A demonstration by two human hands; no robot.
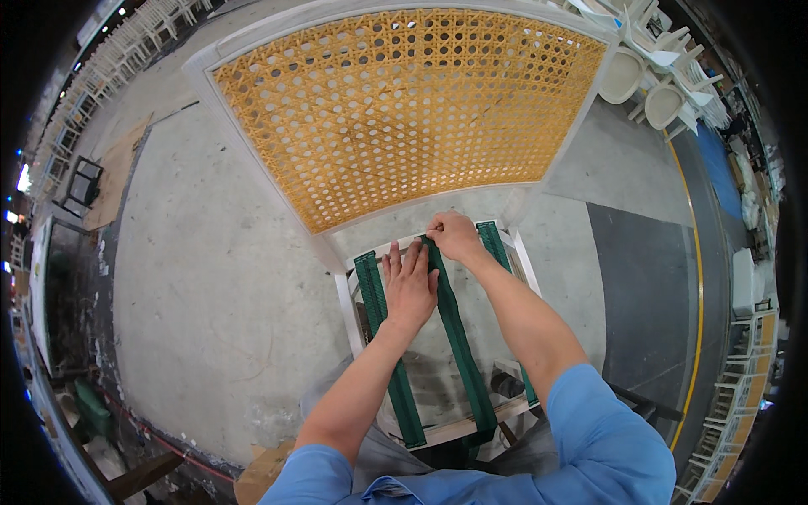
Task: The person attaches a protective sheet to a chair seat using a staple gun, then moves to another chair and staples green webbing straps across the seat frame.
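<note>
In front of me stands a pale wooden chair frame with a curved backrest of woven cane (404, 109). Green webbing straps run from front to back across its open seat. The middle strap (459, 341) meets the rear rail between my hands. My left hand (410, 286) has its fingers stretched out over the rear rail, beside that strap's far end. Just to its right, my right hand (457, 236) is closed, thumb and fingers pinched at the end of the middle strap. The left strap (404, 404) lies nearly flat, and the right strap (495, 242) is partly behind my right forearm.
My legs straddle the seat's near side. White chairs (661, 97) are piled at the far right, with rows of chair frames (741, 396) along the right edge and far left. A dark stool (82, 187) and a cardboard sheet (118, 181) lie left. Cardboard (259, 475) is beside me.
</note>
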